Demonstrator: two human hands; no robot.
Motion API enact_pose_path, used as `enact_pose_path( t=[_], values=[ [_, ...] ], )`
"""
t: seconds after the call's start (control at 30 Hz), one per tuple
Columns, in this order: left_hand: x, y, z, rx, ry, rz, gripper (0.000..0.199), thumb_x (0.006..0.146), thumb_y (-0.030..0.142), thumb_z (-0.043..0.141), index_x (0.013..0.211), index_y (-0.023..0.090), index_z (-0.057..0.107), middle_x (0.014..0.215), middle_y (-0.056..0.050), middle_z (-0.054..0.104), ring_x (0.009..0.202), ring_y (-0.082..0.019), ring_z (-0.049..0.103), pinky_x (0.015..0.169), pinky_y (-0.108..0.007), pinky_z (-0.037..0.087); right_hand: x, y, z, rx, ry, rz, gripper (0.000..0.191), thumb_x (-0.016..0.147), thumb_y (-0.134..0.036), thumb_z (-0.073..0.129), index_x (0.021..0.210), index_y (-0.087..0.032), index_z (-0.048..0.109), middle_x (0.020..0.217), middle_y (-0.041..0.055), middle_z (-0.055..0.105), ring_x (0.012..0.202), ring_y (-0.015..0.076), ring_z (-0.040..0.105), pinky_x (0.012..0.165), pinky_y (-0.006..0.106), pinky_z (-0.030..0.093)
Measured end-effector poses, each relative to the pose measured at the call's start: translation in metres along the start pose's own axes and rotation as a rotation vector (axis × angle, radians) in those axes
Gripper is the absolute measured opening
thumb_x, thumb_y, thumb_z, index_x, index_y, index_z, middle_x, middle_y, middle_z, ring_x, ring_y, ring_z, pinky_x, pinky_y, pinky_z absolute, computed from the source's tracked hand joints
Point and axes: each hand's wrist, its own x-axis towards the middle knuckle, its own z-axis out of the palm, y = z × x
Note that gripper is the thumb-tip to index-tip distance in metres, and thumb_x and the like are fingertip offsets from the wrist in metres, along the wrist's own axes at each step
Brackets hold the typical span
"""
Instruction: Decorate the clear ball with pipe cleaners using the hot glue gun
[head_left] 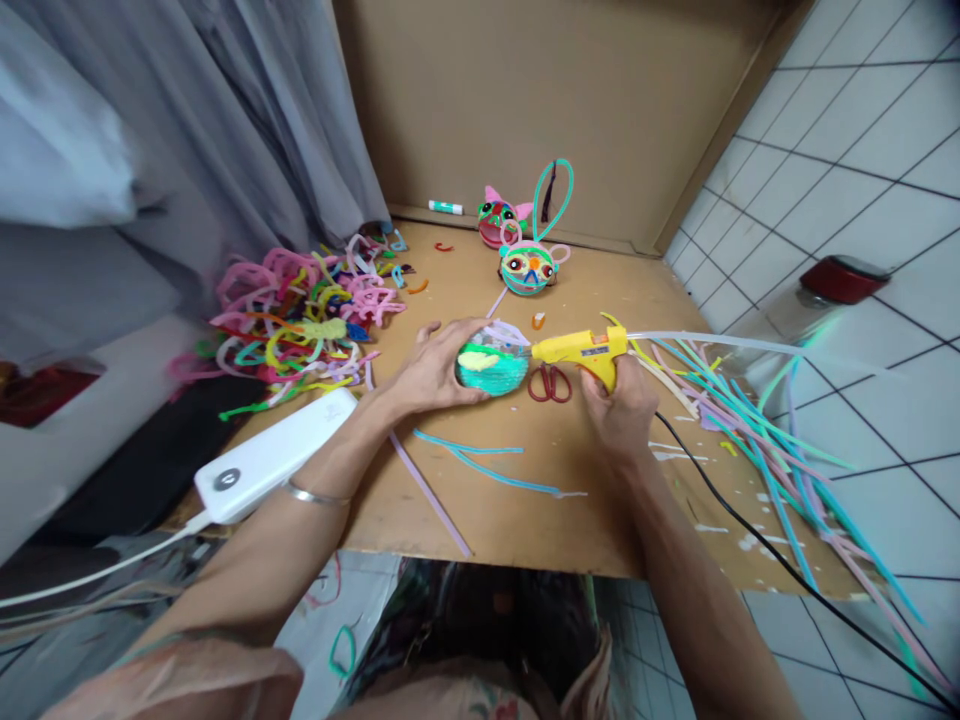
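Observation:
My left hand (433, 372) is wrapped round a ball covered in green pipe cleaners (499, 374), with a pale yellow patch on its side and a lilac piece on top. In my right hand (621, 410) is a yellow glue gun (577, 347), a long clear glue stick trailing from its back. Its nozzle points left and meets the ball's right edge; whether it touches, I cannot tell. Red-handled scissors (550, 384) lie just below the nozzle. Bent blue pipe cleaners (495, 468) and a straight lilac pipe cleaner (431, 495) rest nearer to me.
A heap of curled pipe cleaners (300, 320) lies left, beside a white power bank (274, 460). Long straight pipe cleaners (757, 440) spread over the right edge, near the black cord (720, 490). Two decorated ball faces (528, 270) and a glue tube (445, 207) are at the back.

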Motion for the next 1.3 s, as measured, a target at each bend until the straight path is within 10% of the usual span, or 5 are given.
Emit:
enact_pose_path(
  t=[0.8, 1.3],
  values=[
    [0.000, 0.000, 0.000, 0.023, -0.014, 0.035, 0.094, 0.070, 0.054, 0.073, 0.151, 0.022, 0.038, 0.149, -0.017, 0.052, 0.135, -0.037, 0.050, 0.118, -0.057, 0.023, -0.001, 0.016, 0.014, -0.088, 0.063, 0.247, 0.029, 0.087, -0.048, 0.053, 0.094, -0.020, 0.058, 0.085, 0.0102, 0.065, 0.078, 0.0254, 0.060, 0.072, 0.038, 0.049],
    [0.004, 0.002, -0.005, 0.161, -0.046, 0.119, 0.090, 0.066, 0.043, 0.076, 0.150, 0.032, 0.044, 0.161, -0.017, 0.034, 0.145, -0.047, 0.032, 0.115, -0.070, 0.016, -0.006, 0.046, 0.016, -0.341, -0.300, 0.449, 0.044, 0.085, -0.048, 0.053, 0.096, -0.007, 0.065, 0.093, 0.0246, 0.066, 0.089, 0.0352, 0.063, 0.080, 0.048, 0.048]
  ],
)
